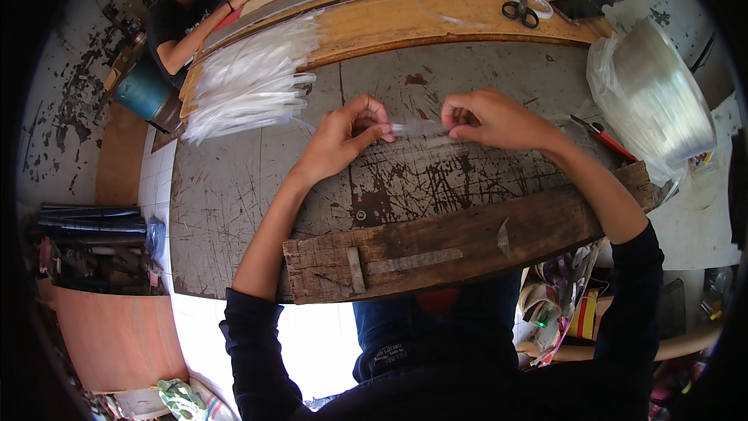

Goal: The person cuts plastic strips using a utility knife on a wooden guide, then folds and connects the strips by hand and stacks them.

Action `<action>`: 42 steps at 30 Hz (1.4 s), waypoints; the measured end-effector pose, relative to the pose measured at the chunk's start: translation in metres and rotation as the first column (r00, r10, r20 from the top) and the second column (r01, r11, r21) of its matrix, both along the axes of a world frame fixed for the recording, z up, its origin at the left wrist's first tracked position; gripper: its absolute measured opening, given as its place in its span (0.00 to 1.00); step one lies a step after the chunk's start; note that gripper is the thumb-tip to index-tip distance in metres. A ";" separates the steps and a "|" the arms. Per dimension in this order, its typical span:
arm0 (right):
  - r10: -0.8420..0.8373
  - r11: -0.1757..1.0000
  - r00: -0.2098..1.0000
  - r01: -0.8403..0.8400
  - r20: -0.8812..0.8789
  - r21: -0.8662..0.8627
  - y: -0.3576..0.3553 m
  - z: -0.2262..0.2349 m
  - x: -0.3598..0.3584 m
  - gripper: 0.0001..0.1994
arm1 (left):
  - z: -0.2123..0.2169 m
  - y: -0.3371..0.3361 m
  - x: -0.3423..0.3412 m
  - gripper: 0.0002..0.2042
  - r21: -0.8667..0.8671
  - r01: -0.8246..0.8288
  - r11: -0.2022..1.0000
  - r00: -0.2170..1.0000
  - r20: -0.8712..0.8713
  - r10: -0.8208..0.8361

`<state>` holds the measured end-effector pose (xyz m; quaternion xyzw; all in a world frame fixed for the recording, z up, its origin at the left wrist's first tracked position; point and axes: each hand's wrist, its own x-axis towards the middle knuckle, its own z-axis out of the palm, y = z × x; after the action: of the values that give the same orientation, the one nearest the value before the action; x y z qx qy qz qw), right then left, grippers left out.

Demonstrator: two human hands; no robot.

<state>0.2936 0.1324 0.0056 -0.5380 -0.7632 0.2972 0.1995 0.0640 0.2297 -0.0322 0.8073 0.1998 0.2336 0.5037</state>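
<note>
Both of my hands hover over the middle of a scratched grey tabletop [234, 195], pinching a clear plastic strip [418, 128] that stretches between them. My left hand [343, 136] grips its left part with thumb and fingers. At the other end, my right hand [491, 118] has its fingertips closed on the strip; motion smears the plastic there. A heap of cut clear plastic strips [253, 74] lies to the far left. On the right stands a large roll of clear plastic [662, 93], with a red-handled cutting tool [612, 140] beside it.
A worn wooden plank [436, 242] runs along the near edge, below my forearms. On the raised wooden bench [389, 19] at the back are black scissors [523, 9], a white tape roll [538, 4] and a dark phone [576, 9]. Another person [191, 23] works at the far left.
</note>
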 end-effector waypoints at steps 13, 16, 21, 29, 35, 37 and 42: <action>-0.030 0.997 0.941 0.004 -0.338 -0.077 0.005 0.000 -0.005 0.05 | 0.013 -0.015 0.008 0.17 -0.023 0.026 0.999 0.999 -0.023 -0.026; -0.018 0.998 0.943 -0.003 -0.334 -0.060 0.006 0.000 -0.008 0.04 | 0.014 -0.015 0.011 0.16 -0.097 0.017 0.995 0.999 -0.048 -0.022; -0.021 0.999 0.964 0.013 -0.263 -0.031 0.007 0.000 -0.008 0.06 | 0.010 -0.008 0.007 0.17 -0.171 0.012 0.985 1.000 -0.017 -0.016; -0.172 0.975 0.942 0.205 -0.290 0.088 0.008 -0.004 -0.014 0.05 | 0.020 -0.017 0.015 0.26 -0.286 0.005 0.958 1.000 -0.011 -0.009; -0.136 0.971 0.977 0.164 -0.165 0.174 0.007 -0.002 -0.014 0.05 | 0.017 -0.017 0.016 0.26 -0.299 0.069 0.952 0.997 0.051 -0.056; -0.079 0.981 0.993 0.093 -0.086 0.170 0.003 0.001 -0.008 0.05 | 0.020 -0.019 0.019 0.22 -0.307 -0.001 0.952 1.000 -0.026 -0.007; 0.067 0.992 0.992 -0.078 0.105 0.098 -0.005 0.009 -0.005 0.06 | 0.010 -0.012 0.012 0.13 -0.260 0.021 0.965 0.998 -0.056 -0.037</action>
<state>0.2890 0.1275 0.0150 -0.5135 -0.8055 0.2374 0.1767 0.0755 0.2180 -0.0219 0.7442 0.2317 0.1736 0.6020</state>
